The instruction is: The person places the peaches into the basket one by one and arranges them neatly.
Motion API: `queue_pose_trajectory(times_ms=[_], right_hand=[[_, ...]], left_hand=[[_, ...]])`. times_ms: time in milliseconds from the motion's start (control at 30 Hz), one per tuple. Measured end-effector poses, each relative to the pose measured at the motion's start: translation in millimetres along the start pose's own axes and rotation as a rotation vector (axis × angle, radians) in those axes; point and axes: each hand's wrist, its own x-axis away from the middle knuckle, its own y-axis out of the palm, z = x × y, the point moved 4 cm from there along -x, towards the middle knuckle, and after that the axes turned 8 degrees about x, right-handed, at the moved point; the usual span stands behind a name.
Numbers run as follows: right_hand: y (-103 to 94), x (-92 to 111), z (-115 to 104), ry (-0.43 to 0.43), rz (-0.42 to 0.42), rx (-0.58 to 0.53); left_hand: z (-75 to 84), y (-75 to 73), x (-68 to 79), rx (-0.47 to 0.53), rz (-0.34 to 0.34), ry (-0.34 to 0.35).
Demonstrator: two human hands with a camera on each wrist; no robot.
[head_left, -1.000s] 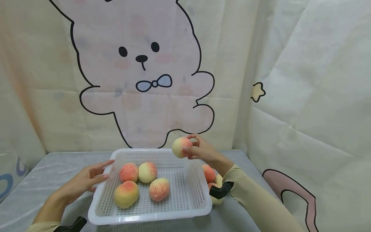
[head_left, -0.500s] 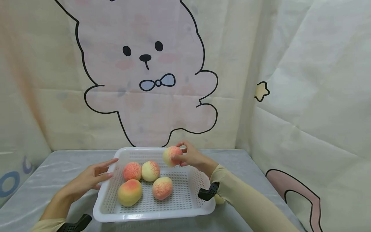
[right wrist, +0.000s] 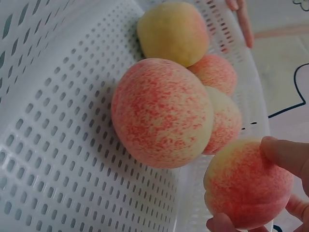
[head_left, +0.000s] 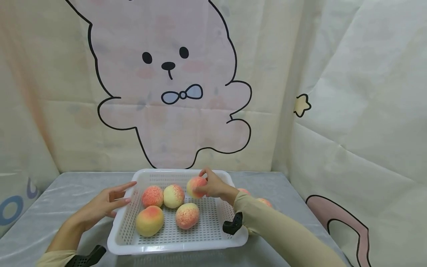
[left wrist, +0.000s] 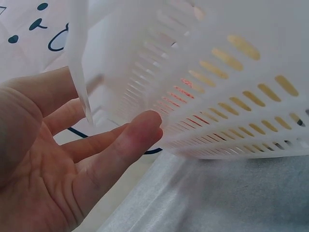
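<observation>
A white slotted plastic basket [head_left: 180,249] holds several peaches. My right hand [head_left: 217,185] pinches a yellow-and-red peach [head_left: 195,186] between thumb and fingers, inside the basket near its back right; the right wrist view shows this peach [right wrist: 248,186] close up. Standing in the basket are a speckled peach [head_left: 187,216], a pale red-flecked peach [head_left: 173,196], a redder peach [head_left: 152,196] and a larger yellow peach [head_left: 149,221]. My left hand [head_left: 105,204] rests against the basket's left side, fingers extended, its index fingertip at the rim and its thumb [left wrist: 140,133] by the outer wall.
More peaches [head_left: 264,201] lie on the grey cloth-covered table [head_left: 267,181] right of the basket, partly hidden by the right sleeve [head_left: 280,226]. A curtain [head_left: 186,129] with a cartoon bear hangs behind the table.
My right hand has carried the peach leftward and down, from above the basket's right edge into the basket. The left hand keeps its place at the basket's side; the head view has shifted slightly.
</observation>
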Motion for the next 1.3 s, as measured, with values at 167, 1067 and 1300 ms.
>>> queue_pose_trajectory(times_ms=[167, 1067, 1300], right_hand=[[8.1, -1.9, -2.5, -0.005, 0.008, 0.061], [30.1, -6.9, 1.2, 0.076, 0.012, 0.207], [26.3, -7.5, 2.8, 0.077, -0.076, 0.154]], left_hand=[[1.4, 1.3, -1.3, -0.006, -0.009, 0.014], [-1.1, 0.8, -2.0, 0.011, -0.008, 0.027], [-1.2, 0.5, -1.8, 0.007, 0.001, 0.026]])
